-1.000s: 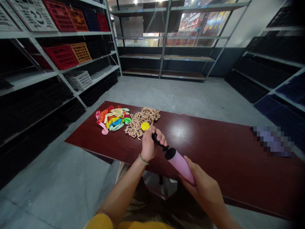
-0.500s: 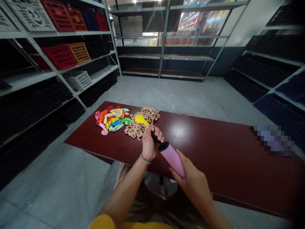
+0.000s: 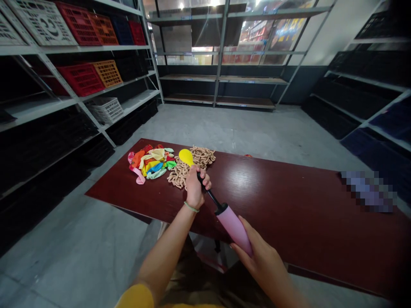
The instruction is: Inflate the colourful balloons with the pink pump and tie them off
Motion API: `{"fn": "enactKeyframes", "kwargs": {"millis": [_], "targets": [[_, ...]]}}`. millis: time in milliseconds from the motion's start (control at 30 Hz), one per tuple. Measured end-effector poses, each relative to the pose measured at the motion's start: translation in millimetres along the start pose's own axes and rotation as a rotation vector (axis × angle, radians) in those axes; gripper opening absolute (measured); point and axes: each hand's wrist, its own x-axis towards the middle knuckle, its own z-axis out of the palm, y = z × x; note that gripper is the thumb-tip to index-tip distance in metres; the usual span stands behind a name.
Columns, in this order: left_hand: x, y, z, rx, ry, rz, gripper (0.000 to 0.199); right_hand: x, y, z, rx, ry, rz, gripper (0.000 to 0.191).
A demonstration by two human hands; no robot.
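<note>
Yellow balloon (image 3: 186,157) has grown rounder and longer than in the earlier frames, and the black rod (image 3: 213,199) of the hand pump (image 3: 229,224) now stands drawn out of the pink barrel (image 3: 234,229). Balloon is located above the near edge of the dark red wooden table (image 3: 308,201), tilted up and away from the person, its tip just over the tan heap. Left hand (image 3: 195,188) is closed around the pump's black nozzle end, fingers (image 3: 205,182) gripping; the balloon's neck is hidden inside that grip. Green wristband (image 3: 191,207) sits on the left wrist. Right hand (image 3: 263,267) grips the barrel's lower end, fingers (image 3: 240,244) wrapped around it. Pump lies tilted, clear of the table surface. On the table, beside the left hand, lie a heap of deflated multicoloured balloons (image 3: 150,162) and a heap of curled tan pieces (image 3: 202,157), the latter too small to identify. Heaps are touching or nearly so. Blurred patch (image 3: 367,191) is at the table's far right end.
</note>
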Motion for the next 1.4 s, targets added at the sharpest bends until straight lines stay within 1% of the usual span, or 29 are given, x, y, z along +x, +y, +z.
{"fn": "enactKeyframes", "kwargs": {"millis": [67,133,267,333,400,467,567,667,767,833,933,1033,1100,1133,1200,1333,1400], "targets": [[-2,-4,-0.3,0.0,0.002,0.021,0.027,-2,0,-2,0.011,-0.013,0.022,0.063],[-4,-9,-0.2,0.001,-0.005,0.032,0.027,4,-4,-4,0.032,-0.041,0.07,0.061],[-11,-18,-3.8,-0.008,-0.029,-0.013,0.026,33,-16,-6,0.056,-0.109,0.165,0.057],[-11,-20,-8.9,-0.018,-0.019,-0.031,0.026,46,-21,-3,0.051,-0.137,0.169,0.058],[-8,-17,-15.3,-0.017,-0.002,-0.033,0.026,53,-24,4,0.039,-0.148,0.145,0.06],[0,-12,-21.8,-0.013,0.0,-0.035,0.026,50,-24,10,0.02,-0.126,0.107,0.061],[15,-3,-30.2,-0.038,-0.011,-0.036,0.025,32,-18,13,-0.008,-0.066,0.041,0.06],[26,-1,-36.0,-0.052,-0.019,-0.027,0.025,10,-8,7,-0.023,-0.031,0.003,0.061],[28,-6,-37.9,-0.042,-0.026,-0.011,0.025,1,-3,2,-0.038,-0.05,0.024,0.061],[25,-11,-37.4,-0.039,-0.027,-0.009,0.026,9,-6,3,-0.058,-0.081,0.043,0.061],[21,-13,-36.9,-0.026,-0.039,-0.041,0.027,37,-16,12,-0.083,-0.116,0.058,0.062],[19,-10,-39.3,-0.01,-0.022,-0.058,0.026,67,-30,24,-0.097,-0.142,0.084,0.062],[20,-7,-41.9,-0.015,0.003,-0.057,0.026,76,-35,30,-0.101,-0.145,0.076,0.063],[20,-5,-42.9,-0.021,0.007,-0.06,0.026,75,-37,31,-0.102,-0.136,0.061,0.063],[21,-3,-44.0,-0.037,-0.002,-0.059,0.025,63,-36,30,-0.107,-0.103,0.026,0.064],[20,-3,-42.7,-0.072,-0.014,-0.038,0.025,22,-26,19,-0.109,-0.053,-0.016,0.065],[19,-3,-41.9,-0.084,-0.02,-0.038,0.025,7,-23,11,-0.105,-0.048,-0.019,0.064]]}}
